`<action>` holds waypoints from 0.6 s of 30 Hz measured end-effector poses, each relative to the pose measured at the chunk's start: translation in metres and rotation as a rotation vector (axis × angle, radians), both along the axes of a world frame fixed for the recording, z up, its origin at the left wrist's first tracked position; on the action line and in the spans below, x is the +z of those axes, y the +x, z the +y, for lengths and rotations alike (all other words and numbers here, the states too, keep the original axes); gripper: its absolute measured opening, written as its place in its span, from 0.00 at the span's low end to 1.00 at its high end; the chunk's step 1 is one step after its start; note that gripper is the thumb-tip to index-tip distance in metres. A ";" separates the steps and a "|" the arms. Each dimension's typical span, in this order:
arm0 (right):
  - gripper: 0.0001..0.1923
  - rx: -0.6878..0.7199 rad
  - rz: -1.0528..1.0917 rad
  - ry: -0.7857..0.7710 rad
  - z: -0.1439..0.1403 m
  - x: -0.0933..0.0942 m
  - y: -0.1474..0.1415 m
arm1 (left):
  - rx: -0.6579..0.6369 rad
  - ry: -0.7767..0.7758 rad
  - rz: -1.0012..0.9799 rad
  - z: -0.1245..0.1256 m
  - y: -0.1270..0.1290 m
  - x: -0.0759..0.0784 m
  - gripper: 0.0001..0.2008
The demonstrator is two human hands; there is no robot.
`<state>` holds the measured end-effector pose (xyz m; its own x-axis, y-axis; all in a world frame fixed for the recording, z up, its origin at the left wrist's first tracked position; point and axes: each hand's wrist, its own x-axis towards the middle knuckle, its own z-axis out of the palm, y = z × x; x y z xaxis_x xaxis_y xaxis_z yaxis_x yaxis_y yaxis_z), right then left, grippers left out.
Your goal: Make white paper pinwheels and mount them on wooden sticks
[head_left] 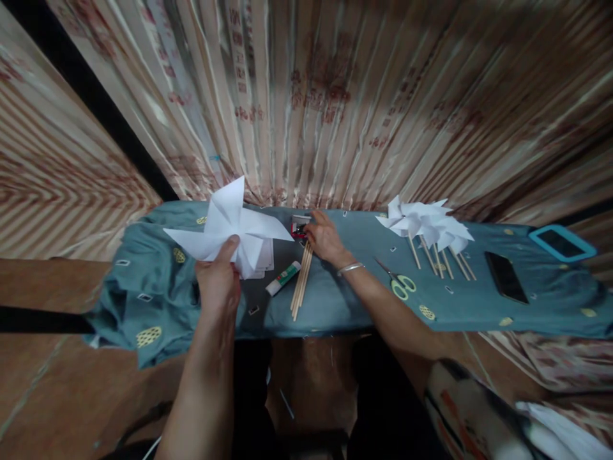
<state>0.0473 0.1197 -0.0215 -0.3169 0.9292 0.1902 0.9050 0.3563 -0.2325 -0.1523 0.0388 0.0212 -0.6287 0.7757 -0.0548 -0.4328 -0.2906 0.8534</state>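
My left hand (218, 278) grips a white paper pinwheel (234, 223), thumb pressed near its centre. The pinwheel has no stick on it and covers part of a small stack of white paper (264, 260). My right hand (325, 239) reaches with bent fingers to a small red box (299, 228) with dark contents that I cannot make out. Whether its fingertips hold anything is hidden. Just below that hand lie several wooden sticks (301, 284). A green and white glue stick (283, 278) rests between the sticks and the paper.
Scissors with yellow-green handles (401, 285) lie right of my right forearm. Farther right are several finished pinwheels on sticks (426, 223), a black phone (506, 276) and a blue-framed tablet (561, 243). A teal cloth (345, 306) covers the table; a striped curtain (325, 115) hangs behind.
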 end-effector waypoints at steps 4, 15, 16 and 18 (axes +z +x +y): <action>0.16 0.035 -0.190 -0.030 0.017 0.008 -0.007 | 0.011 -0.015 0.001 0.001 0.003 -0.002 0.13; 0.11 0.044 -0.256 -0.089 0.041 0.004 -0.014 | 0.030 -0.049 0.020 0.003 0.002 -0.007 0.13; 0.10 0.044 -0.256 -0.093 0.043 0.004 -0.013 | 0.029 -0.047 0.022 0.003 0.003 -0.007 0.13; 0.10 0.047 -0.257 -0.097 0.046 0.003 -0.012 | 0.024 -0.038 0.031 0.004 0.004 -0.008 0.13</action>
<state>0.0350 0.1657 -0.0186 -0.3867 0.9222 0.0093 0.9216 0.3868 -0.0326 -0.1485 0.0425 0.0137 -0.6487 0.7583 -0.0643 -0.3994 -0.2673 0.8769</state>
